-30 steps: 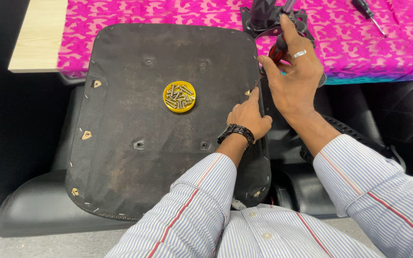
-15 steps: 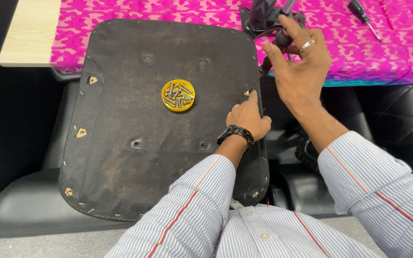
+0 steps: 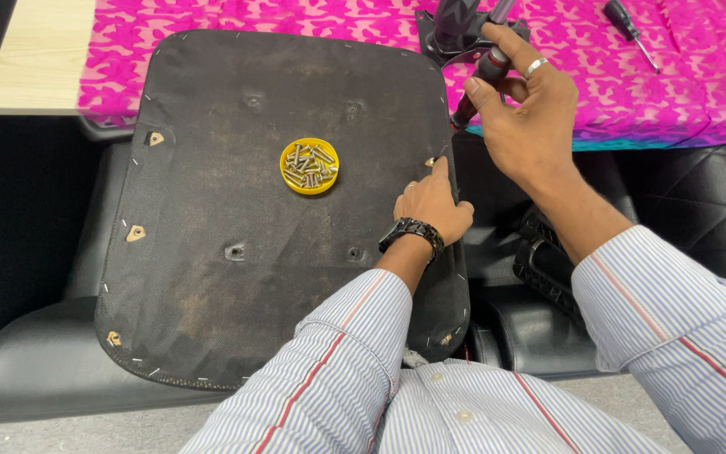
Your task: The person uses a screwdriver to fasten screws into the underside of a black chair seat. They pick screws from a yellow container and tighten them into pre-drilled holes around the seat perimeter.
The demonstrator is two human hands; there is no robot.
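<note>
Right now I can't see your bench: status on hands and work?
Left hand flat on seat base, by edge mount. Right hand gripping screwdriver, tip not seated. Screw cup mid-panel, clear.

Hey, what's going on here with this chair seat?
A person has an upturned chair seat base in front of them. Their left hand rests on its right edge, one finger at a mounting point. Their right hand holds a screwdriver above that edge. A yellow cap of screws sits on the base.
</note>
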